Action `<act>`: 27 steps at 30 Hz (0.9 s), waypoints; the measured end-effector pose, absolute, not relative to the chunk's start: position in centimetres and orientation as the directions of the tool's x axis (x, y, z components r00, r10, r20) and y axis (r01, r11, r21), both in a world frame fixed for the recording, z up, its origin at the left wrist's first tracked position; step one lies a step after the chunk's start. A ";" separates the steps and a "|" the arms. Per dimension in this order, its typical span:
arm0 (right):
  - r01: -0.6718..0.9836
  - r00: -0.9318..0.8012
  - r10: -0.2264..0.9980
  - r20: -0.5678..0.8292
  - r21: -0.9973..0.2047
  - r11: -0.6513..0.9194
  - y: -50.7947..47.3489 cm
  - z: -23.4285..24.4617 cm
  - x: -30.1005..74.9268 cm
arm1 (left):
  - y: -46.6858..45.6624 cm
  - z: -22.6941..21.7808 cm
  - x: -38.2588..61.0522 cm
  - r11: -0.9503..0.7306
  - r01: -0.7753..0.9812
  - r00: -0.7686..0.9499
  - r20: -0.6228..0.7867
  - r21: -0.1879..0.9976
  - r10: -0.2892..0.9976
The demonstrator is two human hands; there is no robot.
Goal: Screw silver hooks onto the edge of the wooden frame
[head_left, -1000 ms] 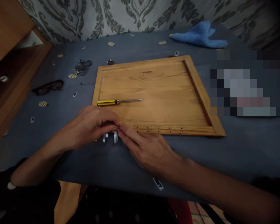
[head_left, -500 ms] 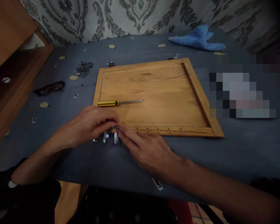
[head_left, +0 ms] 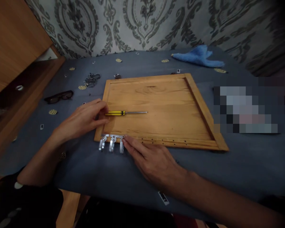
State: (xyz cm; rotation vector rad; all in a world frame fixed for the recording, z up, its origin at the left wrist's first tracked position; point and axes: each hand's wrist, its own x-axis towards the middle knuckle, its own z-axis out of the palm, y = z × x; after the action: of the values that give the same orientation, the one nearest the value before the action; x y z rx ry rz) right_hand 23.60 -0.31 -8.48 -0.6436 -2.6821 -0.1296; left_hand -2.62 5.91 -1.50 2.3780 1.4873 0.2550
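Note:
A framed wooden panel [head_left: 152, 101] lies flat, a row of small dark holes along its near edge. On that edge, at the left, sits a silver metal hook rail [head_left: 112, 139] with three hooks hanging over the front. The fingertips of my right hand [head_left: 154, 158] are closed at the rail's right end, partly hiding it. A yellow-and-black screwdriver [head_left: 116, 113] rests on the panel, its shaft pointing right. My left hand [head_left: 85, 117] is at the end of its handle, thumb and fingers apart on either side of it.
Dark glasses [head_left: 59, 97] and a small heap of dark metal pieces [head_left: 92, 79] lie on the blue-grey cloth [head_left: 90, 177] at left. A blue rag [head_left: 198, 57] is at the back right. A blurred-out object [head_left: 247, 109] lies right of the panel. A wooden cabinet [head_left: 21, 41] stands at left.
My left hand has left the hook rail and moved up to the screwdriver handle, opening its fingers and uncovering the rail. My right hand stays at the rail's end. The view has tilted up slightly.

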 end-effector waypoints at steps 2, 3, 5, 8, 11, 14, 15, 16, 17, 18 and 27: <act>0.457 -0.822 0.425 0.380 -0.007 0.890 -0.4 -8.5 23.6 | 6.1 -1.9 -2.5 -0.368 0.851 0.400 -0.006 0.376 0.917; 0.457 -0.822 0.429 0.374 -0.016 0.890 -0.4 -8.6 23.6 | 6.2 -2.1 -2.5 -0.355 0.852 0.385 -0.002 0.385 0.923; 0.457 -0.827 0.441 0.349 -0.039 0.888 -0.4 -8.6 23.6 | 6.4 -2.7 -2.3 -0.351 0.845 0.381 0.007 0.404 0.925; 0.458 -0.831 0.451 0.326 -0.060 0.887 -0.4 -8.5 23.6 | 6.6 -3.5 -2.1 -0.371 0.822 0.392 0.043 0.432 0.919; 0.458 -0.835 0.446 0.321 -0.043 0.888 -0.4 -8.4 23.5 | 6.6 -3.8 -2.0 -0.387 0.787 0.378 0.121 0.480 0.918; 0.459 -0.833 0.443 0.331 -0.033 0.888 -0.4 -8.3 23.5 | 6.7 -3.2 -2.0 -0.400 0.720 0.332 0.225 0.567 0.916; 0.460 -0.832 0.445 0.332 -0.037 0.887 -0.4 -8.3 23.5 | 6.8 -2.8 -2.1 -0.406 0.687 0.304 0.270 0.602 0.914; 0.460 -0.831 0.447 0.331 -0.043 0.887 -0.4 -8.3 23.5 | 6.9 -2.3 -2.1 -0.418 0.647 0.271 0.321 0.637 0.908; 0.459 -0.832 0.449 0.326 -0.047 0.887 -0.4 -8.4 23.6 | 7.0 -1.8 -2.1 -0.437 0.601 0.233 0.376 0.669 0.897; 0.461 -0.832 0.450 0.324 -0.048 0.886 -0.4 -8.4 23.6 | 7.1 -1.2 -2.1 -0.460 0.554 0.192 0.432 0.693 0.881; 0.453 -0.830 0.443 0.338 -0.053 0.890 -0.3 -8.5 23.6 | 6.0 3.5 1.6 -0.747 0.228 0.033 0.762 0.625 0.647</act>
State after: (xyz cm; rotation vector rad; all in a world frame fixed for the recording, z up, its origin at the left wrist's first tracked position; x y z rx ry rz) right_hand 23.59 -0.33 -8.46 -0.6648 -2.7127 -0.0416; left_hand 1.58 5.99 3.50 1.9863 0.8907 1.7650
